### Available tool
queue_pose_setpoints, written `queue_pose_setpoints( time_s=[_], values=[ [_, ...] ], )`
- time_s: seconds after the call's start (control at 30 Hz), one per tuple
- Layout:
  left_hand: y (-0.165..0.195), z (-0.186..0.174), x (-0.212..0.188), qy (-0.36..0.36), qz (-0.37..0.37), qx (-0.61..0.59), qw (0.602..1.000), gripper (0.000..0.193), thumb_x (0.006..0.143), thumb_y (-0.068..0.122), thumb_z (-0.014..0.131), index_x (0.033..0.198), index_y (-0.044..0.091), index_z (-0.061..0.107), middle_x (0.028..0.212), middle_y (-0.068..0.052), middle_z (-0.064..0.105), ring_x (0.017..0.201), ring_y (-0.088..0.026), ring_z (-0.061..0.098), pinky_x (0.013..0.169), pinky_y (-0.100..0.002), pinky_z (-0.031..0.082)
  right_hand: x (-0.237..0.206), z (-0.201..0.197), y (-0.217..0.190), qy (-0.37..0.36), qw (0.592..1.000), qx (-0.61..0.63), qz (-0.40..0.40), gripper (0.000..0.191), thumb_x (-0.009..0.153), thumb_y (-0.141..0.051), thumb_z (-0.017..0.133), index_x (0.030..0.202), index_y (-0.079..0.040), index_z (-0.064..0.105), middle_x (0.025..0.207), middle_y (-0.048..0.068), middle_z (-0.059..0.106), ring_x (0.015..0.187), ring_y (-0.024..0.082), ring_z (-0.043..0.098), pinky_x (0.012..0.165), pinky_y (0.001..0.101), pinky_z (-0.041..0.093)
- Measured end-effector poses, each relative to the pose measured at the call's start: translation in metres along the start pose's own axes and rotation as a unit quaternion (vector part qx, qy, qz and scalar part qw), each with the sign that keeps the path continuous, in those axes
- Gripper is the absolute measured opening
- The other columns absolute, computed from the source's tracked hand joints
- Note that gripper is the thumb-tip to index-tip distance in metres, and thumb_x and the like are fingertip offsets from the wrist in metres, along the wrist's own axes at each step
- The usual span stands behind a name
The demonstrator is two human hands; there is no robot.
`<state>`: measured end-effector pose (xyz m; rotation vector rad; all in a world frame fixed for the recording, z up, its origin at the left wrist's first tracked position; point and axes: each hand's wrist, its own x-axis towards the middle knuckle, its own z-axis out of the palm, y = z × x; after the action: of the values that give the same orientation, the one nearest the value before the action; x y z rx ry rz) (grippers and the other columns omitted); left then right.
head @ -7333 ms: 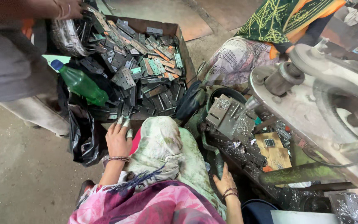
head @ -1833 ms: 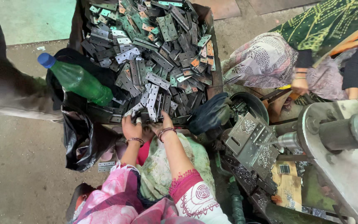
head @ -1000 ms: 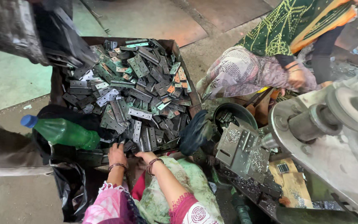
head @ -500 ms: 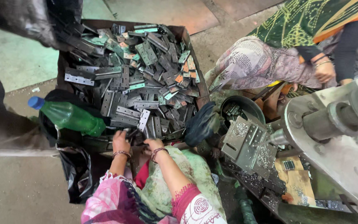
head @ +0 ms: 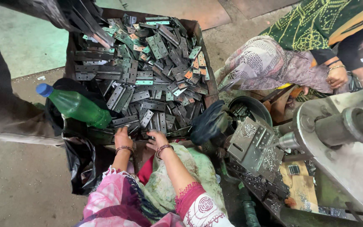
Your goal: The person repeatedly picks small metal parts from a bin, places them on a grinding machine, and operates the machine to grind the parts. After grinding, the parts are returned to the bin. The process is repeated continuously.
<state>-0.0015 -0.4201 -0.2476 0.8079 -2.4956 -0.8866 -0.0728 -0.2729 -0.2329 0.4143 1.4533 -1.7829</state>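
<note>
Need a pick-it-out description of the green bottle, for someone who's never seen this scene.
Start at the big crate heaped with dark metal plates. At its near left corner, just left of the person's left hand, the green bottle lies tilted on a black bag. It is the only clear green plastic thing there, with a blue cap.

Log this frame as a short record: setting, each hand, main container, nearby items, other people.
Setting: workshop floor, seen from above
Left hand: on the near edge of the crate, among the metal plates
Right hand: beside it, touching plates; grip unclear
Crate: heaped with perforated metal plates
Nearby: green bottle, black bag, metal machine
Others: seated person at upper right
</note>
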Motion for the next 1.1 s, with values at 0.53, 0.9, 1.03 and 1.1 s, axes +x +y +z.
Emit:
queue_pose_setpoints(
  time_s=[0.53,0.9,1.03,1.1],
  values=[
    [0.0027,0.0041,0.0003,-0.035,-0.025,0.045,0.998,0.058,0.073,-0.008,0.069,0.128,0.008,0.063,0.125,-0.019,0.062,0.115,-0.043,0.059,0.099,-0.047,0.051,0.0046,0.0000,0.0023,-0.015,1.000,-0.015,-0.010,0.071,0.080,-0.021,0.073,0.146,-0.007,0.050,0.146,0.016,0.054,0.142,0.044,0.040,0.102,0.0535,0.051],
    [0.0040,0.0032,0.0022,-0.046,-0.037,0.051,0.997,0.058,0.075,-0.009,0.067,0.130,0.010,0.063,0.127,-0.018,0.062,0.116,-0.042,0.059,0.099,-0.046,0.051,0.0050,0.0017,0.0029,-0.011,1.000,-0.013,-0.010,0.068,0.080,-0.020,0.074,0.143,-0.007,0.052,0.145,0.015,0.054,0.142,0.043,0.041,0.102,0.0542,0.051],
    [0.0030,0.0033,0.0026,-0.038,-0.031,0.048,0.998,0.057,0.075,-0.009,0.066,0.129,0.009,0.063,0.127,-0.018,0.063,0.115,-0.042,0.060,0.098,-0.046,0.052,0.0037,0.0015,0.0031,-0.014,1.000,-0.011,-0.010,0.068,0.081,-0.021,0.073,0.144,-0.009,0.051,0.146,0.015,0.054,0.141,0.043,0.040,0.103,0.0531,0.052],
    [0.0023,0.0034,0.0020,-0.033,-0.025,0.034,0.999,0.056,0.075,-0.009,0.067,0.129,0.008,0.064,0.126,-0.019,0.063,0.114,-0.043,0.060,0.098,-0.046,0.052,0.0034,0.0017,0.0028,-0.018,1.000,-0.010,-0.013,0.067,0.082,-0.022,0.072,0.145,-0.010,0.051,0.146,0.014,0.053,0.141,0.042,0.040,0.103,0.0526,0.052]
  ],
)
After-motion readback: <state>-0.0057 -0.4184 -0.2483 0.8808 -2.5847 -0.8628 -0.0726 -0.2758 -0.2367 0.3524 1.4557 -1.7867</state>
